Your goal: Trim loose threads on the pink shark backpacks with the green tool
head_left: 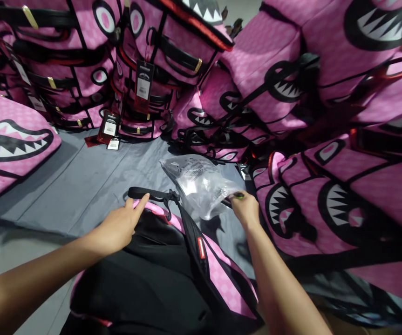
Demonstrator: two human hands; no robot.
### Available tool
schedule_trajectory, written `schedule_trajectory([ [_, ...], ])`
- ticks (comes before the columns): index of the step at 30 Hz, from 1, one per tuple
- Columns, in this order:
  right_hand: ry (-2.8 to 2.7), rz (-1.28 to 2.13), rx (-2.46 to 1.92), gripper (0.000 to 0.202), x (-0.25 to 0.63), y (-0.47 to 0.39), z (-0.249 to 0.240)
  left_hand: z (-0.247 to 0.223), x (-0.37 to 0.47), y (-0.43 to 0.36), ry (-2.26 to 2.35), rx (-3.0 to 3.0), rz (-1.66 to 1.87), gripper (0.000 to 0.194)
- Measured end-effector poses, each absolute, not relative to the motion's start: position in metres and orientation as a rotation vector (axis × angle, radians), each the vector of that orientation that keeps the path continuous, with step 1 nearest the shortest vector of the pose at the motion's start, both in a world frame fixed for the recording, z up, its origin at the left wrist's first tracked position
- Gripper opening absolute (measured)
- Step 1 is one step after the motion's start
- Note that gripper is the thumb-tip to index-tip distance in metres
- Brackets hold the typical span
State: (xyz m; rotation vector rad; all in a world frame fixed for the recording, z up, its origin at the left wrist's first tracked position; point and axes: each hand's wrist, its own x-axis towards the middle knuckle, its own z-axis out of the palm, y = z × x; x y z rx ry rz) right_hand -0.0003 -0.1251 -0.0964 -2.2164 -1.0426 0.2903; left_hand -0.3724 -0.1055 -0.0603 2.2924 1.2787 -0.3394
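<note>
A black and pink backpack [159, 274] lies at the table's front with its black back panel and a shoulder strap facing up. My left hand [119, 228] is closed on its top edge, fingers curled there, while the index finger reaches to the black handle loop [148, 192]. My right hand [245, 208] pinches the near right corner of a crumpled clear plastic bag [201, 181] with printing on it. This bag rests on the table just beyond the backpack. Something small and green shows at my right fingertips; I cannot make it out.
Stacks of pink backpacks [145, 42] with shark-mouth prints line the back of the grey-covered table [82, 186]. More pink backpacks [330, 204] crowd the right side close to my right arm. Another pink backpack [12, 139] lies at left. Hang tags [110, 128] dangle from the stacks.
</note>
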Motion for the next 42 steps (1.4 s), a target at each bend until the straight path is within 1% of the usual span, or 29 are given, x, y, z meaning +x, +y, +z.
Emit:
schedule_trajectory([
  [2, -1.078, 0.142, -2.270, 0.011, -0.004, -0.154, -0.079, -0.060, -0.375, -0.106, 1.268, 2.264, -0.295, 0.091],
  [4, -1.167, 0.053, -2.239, 0.012, -0.016, -0.184, -0.065, -0.057, -0.374, -0.110, 1.281, 2.301, -0.165, 0.087],
  [5, -1.228, 0.068, -2.177, 0.012, -0.026, -0.197, -0.060, -0.054, -0.373, -0.114, 1.287, 2.351, -0.033, 0.082],
  [7, -1.328, 0.209, -1.994, 0.012, -0.052, -0.219, -0.049, -0.045, -0.366, -0.126, 1.240, 2.441, 0.346, 0.068],
  [9, -1.360, 0.377, -1.825, 0.017, -0.084, -0.235, -0.037, -0.035, -0.356, -0.143, 1.056, 2.413, 0.644, 0.056],
  [11, -1.378, 0.533, -1.751, 0.019, -0.114, -0.246, -0.025, -0.028, -0.344, -0.159, 0.861, 2.282, 0.690, 0.047],
  [13, -1.370, 0.686, -1.717, 0.022, -0.135, -0.252, -0.016, -0.027, -0.337, -0.171, 0.788, 2.100, 0.626, 0.025],
  [14, -1.322, 0.755, -1.701, 0.027, -0.141, -0.254, -0.014, -0.029, -0.335, -0.174, 0.800, 1.979, 0.612, 0.018],
  [17, -1.063, 0.892, -1.664, 0.050, -0.144, -0.258, -0.019, -0.037, -0.341, -0.179, 0.863, 1.530, 0.696, 0.015],
  [18, -0.999, 0.938, -1.659, 0.053, -0.143, -0.259, -0.023, -0.040, -0.344, -0.179, 0.868, 1.398, 0.731, 0.015],
  [21, -0.977, 1.051, -1.681, 0.050, -0.146, -0.260, -0.032, -0.047, -0.351, -0.180, 0.867, 1.197, 0.780, 0.024],
  [25, -1.027, 1.107, -1.606, 0.041, -0.171, -0.257, -0.037, -0.054, -0.344, -0.191, 0.855, 1.106, 0.843, 0.023],
  [27, -1.011, 1.067, -1.532, 0.035, -0.182, -0.253, -0.039, -0.059, -0.343, -0.199, 0.832, 1.133, 0.835, 0.022],
  [29, -1.064, 0.913, -1.530, 0.031, -0.186, -0.245, -0.039, -0.064, -0.352, -0.204, 0.838, 1.338, 0.874, 0.022],
  [31, -1.249, 0.595, -1.578, 0.025, -0.183, -0.235, -0.039, -0.072, -0.371, -0.204, 0.922, 1.677, 1.024, 0.026],
  [33, -1.518, 0.252, -1.584, 0.018, -0.178, -0.222, -0.039, -0.085, -0.396, -0.200, 1.160, 1.929, 1.152, 0.039],
  [34, -1.651, 0.140, -1.570, 0.016, -0.176, -0.215, -0.040, -0.092, -0.407, -0.197, 1.314, 1.970, 1.139, 0.050],
  [35, -1.780, 0.101, -1.567, 0.016, -0.177, -0.207, -0.041, -0.100, -0.417, -0.194, 1.453, 1.963, 1.051, 0.063],
  [36, -1.908, 0.137, -1.591, 0.018, -0.179, -0.199, -0.043, -0.107, -0.424, -0.192, 1.554, 1.927, 0.914, 0.074],
  [37, -2.020, 0.211, -1.652, 0.019, -0.183, -0.192, -0.045, -0.114, -0.429, -0.190, 1.600, 1.887, 0.774, 0.081],
  [38, -2.135, 0.299, -1.743, 0.021, -0.188, -0.185, -0.047, -0.119, -0.431, -0.188, 1.603, 1.855, 0.659, 0.083],
  [40, -2.366, 0.467, -1.933, 0.025, -0.202, -0.173, -0.052, -0.128, -0.431, -0.185, 1.569, 1.822, 0.553, 0.077],
  [42, -2.557, 0.565, -2.018, 0.029, -0.216, -0.163, -0.058, -0.132, -0.427, -0.184, 1.570, 1.810, 0.562, 0.070],
])
